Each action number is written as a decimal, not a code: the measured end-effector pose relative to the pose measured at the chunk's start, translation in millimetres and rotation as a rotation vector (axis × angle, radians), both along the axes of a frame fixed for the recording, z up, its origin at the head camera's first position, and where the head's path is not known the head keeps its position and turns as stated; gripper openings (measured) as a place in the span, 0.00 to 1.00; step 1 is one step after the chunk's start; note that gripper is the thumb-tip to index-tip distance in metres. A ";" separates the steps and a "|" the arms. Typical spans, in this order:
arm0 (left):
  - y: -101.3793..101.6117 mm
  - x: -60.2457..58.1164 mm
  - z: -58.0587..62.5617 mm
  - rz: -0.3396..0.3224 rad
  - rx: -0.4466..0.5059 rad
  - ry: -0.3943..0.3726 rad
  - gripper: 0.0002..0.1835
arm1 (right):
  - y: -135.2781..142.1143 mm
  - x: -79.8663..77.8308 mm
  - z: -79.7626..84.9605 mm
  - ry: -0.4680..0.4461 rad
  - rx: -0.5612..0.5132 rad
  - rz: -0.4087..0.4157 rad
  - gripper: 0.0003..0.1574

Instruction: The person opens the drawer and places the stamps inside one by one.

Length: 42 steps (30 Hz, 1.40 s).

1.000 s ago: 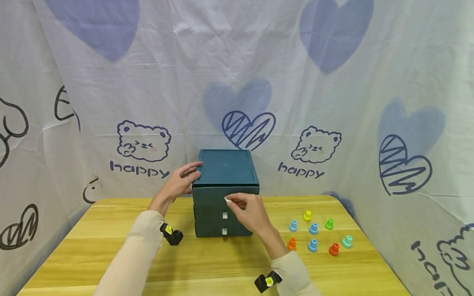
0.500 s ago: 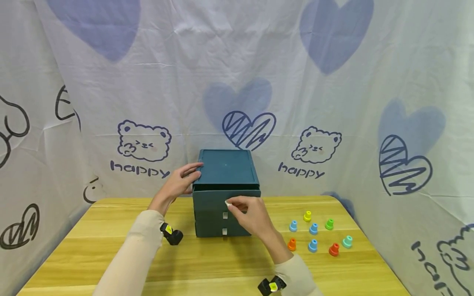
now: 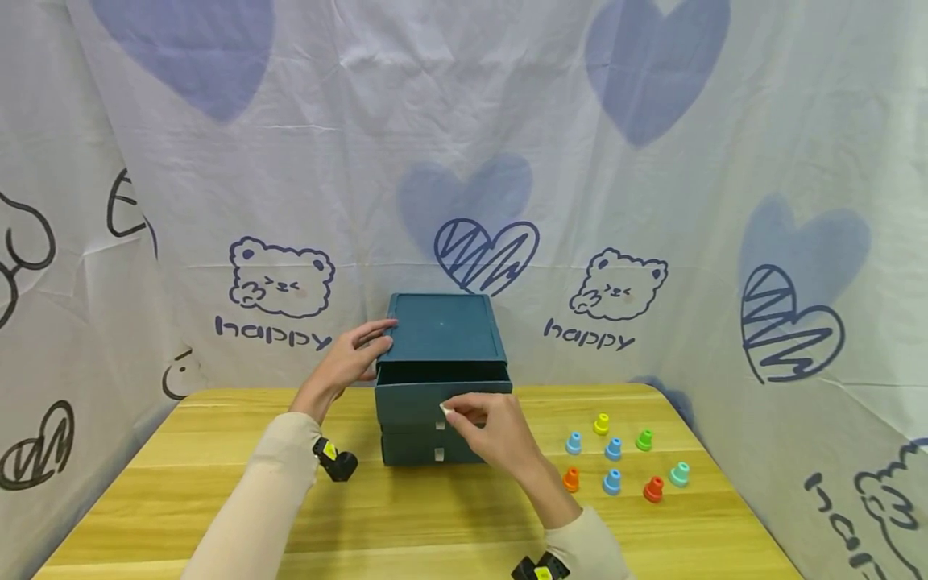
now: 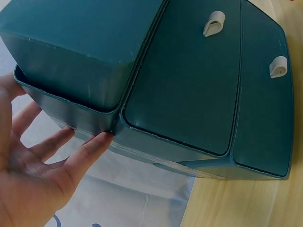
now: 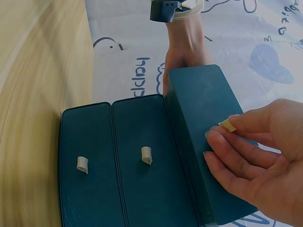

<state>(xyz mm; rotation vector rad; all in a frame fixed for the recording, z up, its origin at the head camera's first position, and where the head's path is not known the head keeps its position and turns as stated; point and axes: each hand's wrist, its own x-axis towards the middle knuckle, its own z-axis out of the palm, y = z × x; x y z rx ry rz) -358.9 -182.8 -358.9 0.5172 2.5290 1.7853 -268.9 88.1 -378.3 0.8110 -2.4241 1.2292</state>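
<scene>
My left hand (image 3: pixel 350 356), fingers spread, touches the dark teal cabinet (image 3: pixel 444 329) between nine and ten o'clock on its body, while my right hand (image 3: pixel 495 428), nearer five o'clock, pinches the pale tab (image 5: pixel 227 125) of the top drawer (image 3: pixel 406 403). The cabinet stands on the wood-grained table (image 3: pixel 406 524), toward six o'clock from the centre of the head view. I judge the light contact on the left the weak point: should it slip, a hard pull could drag or tip the whole cabinet toward me. The tab looks small and soft, so it might slide from my fingertips; a drawer drawn too far could droop and drop. The drawer sits partly out, its front smooth, its corners rounded, its inside too dark to read. Toward six o'clock, two lower drawers (image 5: pixel 156 194) sit flush, each with a looped tab (image 5: pixel 146 154). Near four o'clock, eight small coloured pieces (image 3: pixel 613 449) stand apart from the cabinet.
</scene>
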 end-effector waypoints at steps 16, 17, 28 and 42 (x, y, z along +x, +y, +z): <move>0.3 1.3 0.7 0.007 0.008 -0.011 0.30 | 3.1 12.8 3.5 -0.032 -0.004 0.030 0.09; 0.2 1.1 0.5 0.007 0.005 -0.011 0.30 | 3.4 13.2 3.4 -0.032 -0.002 0.031 0.09; 2.0 -1.5 -0.1 0.032 -0.014 -0.010 0.28 | 7.2 22.4 4.6 -0.056 0.029 0.063 0.08; 0.9 -0.1 -0.3 0.016 0.000 0.001 0.29 | 14.6 35.8 9.6 -0.114 0.065 0.078 0.08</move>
